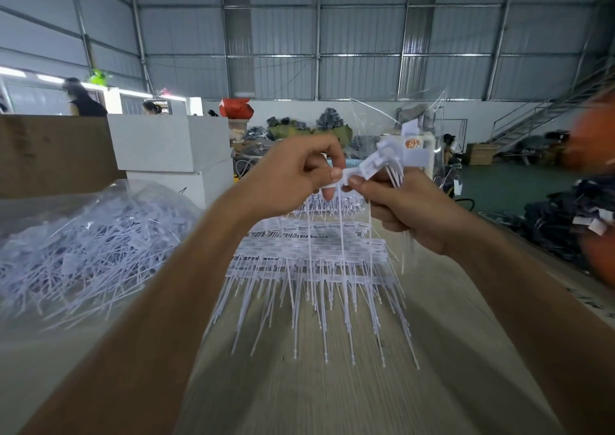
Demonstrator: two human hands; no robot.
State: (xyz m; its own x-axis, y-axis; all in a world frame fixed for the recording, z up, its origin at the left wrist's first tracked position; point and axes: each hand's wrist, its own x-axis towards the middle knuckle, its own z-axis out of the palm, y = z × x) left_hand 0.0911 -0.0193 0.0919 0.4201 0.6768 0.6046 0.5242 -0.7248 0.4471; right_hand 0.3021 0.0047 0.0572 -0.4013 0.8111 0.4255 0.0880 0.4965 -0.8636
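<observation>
At the bottom of the frame lies the pale wood-grain table [299,394], with both bare forearms reaching up from the lower corners. In the centre, rows of tags [309,261] are laid out in tiers. They are white plastic seals with flat rectangular heads lined up side by side and long thin tails fanning toward the lower edge. At the left, a clear bag [86,248] holds a loose tangled heap of the same white tags.

Above the rows, at mid-frame, the two hands meet. The left hand [293,171] pinches the flat head of a single tag [346,176] between thumb and curled fingers, and its slender tail hangs straight down. The right hand [409,208] is wrapped round a bundle of tags [382,161]. The heads stick out above the fist and the tails trail below.

Farther off, white boxes [169,141] stand at the upper left, a red sack [235,107] sits by the back wall, and dark garments [559,221] are piled at the right, under a metal staircase [545,111].
</observation>
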